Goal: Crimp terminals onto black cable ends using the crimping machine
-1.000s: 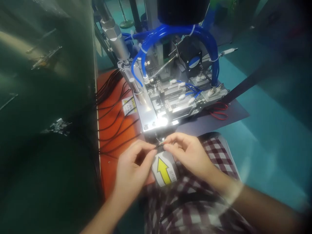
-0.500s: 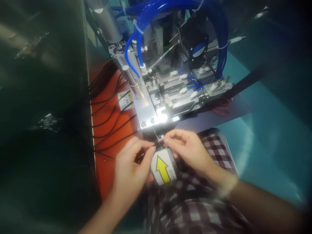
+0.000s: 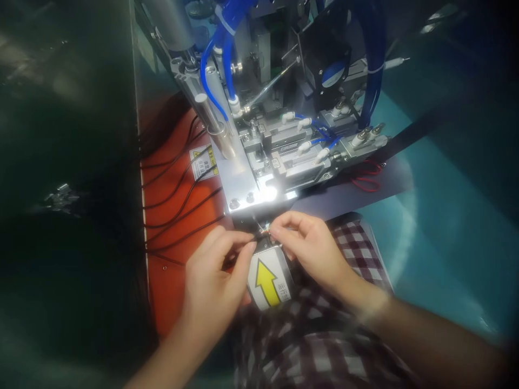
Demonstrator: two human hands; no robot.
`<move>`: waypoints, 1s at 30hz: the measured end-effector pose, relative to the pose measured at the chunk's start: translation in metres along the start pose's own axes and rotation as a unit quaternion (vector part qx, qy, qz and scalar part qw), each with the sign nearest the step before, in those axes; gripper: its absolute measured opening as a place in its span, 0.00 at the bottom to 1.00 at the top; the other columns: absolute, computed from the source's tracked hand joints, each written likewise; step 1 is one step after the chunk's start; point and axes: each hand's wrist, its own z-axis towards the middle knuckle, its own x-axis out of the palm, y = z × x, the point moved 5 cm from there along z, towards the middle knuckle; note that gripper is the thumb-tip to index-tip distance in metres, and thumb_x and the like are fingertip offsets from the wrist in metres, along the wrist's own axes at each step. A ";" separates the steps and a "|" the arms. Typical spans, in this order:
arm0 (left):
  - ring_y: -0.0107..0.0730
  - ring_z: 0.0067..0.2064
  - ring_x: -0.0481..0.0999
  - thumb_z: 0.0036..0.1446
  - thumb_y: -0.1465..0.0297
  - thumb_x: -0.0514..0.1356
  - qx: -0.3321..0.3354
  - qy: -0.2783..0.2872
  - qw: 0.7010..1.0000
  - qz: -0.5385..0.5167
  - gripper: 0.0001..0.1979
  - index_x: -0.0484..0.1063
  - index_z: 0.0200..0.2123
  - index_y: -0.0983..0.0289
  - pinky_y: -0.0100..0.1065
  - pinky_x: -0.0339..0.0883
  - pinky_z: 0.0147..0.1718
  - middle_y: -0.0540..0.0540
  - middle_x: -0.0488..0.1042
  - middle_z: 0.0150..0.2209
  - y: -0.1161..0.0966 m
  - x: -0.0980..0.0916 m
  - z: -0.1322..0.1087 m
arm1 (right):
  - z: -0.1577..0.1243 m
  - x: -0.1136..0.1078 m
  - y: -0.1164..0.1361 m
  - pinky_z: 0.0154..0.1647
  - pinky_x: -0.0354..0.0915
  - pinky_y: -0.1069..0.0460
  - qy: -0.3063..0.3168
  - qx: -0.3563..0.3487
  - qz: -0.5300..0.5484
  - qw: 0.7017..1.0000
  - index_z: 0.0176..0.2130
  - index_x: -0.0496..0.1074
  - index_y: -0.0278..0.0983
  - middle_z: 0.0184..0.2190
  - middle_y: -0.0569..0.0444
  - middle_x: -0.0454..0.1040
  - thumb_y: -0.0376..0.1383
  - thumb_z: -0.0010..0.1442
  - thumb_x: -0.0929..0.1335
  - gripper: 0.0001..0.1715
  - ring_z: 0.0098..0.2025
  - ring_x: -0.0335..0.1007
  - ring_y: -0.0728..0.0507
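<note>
My left hand (image 3: 221, 270) is closed in a pinch, thumb against forefinger, left of the small work point under the machine's bright metal plate (image 3: 243, 183). What its fingertips hold is too small and dark to make out. Opposite it, my right hand (image 3: 308, 243) pinches one end of a thin, copper-coloured wire-like piece (image 3: 265, 231). The fingertips of both hands almost meet there. Just below them is a metal block bearing a white label with a yellow arrow (image 3: 266, 281).
Black cables (image 3: 182, 194) run across the orange base (image 3: 174, 292) on the left. Blue air hoses (image 3: 229, 65) and pneumatic cylinders (image 3: 300, 167) fill the machine ahead. A red wire (image 3: 367, 181) lies at the right, above the teal surface (image 3: 446, 237). Checked cloth (image 3: 360, 248) covers my lap.
The view has shifted slightly, so the machine's left side and my left hand appear a little further left. Both hands keep their pinch at the same spot.
</note>
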 end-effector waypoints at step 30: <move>0.28 0.32 0.72 0.59 0.75 0.56 0.068 0.017 0.997 0.023 0.11 0.77 0.40 0.59 0.26 0.64 0.24 0.51 0.69 0.32 -0.001 0.003 0.005 | 0.012 -0.011 -0.011 0.26 0.64 0.54 0.010 -0.082 -0.058 0.995 0.32 0.71 0.36 0.20 0.59 0.71 0.37 0.58 0.70 0.07 0.24 0.70 0.49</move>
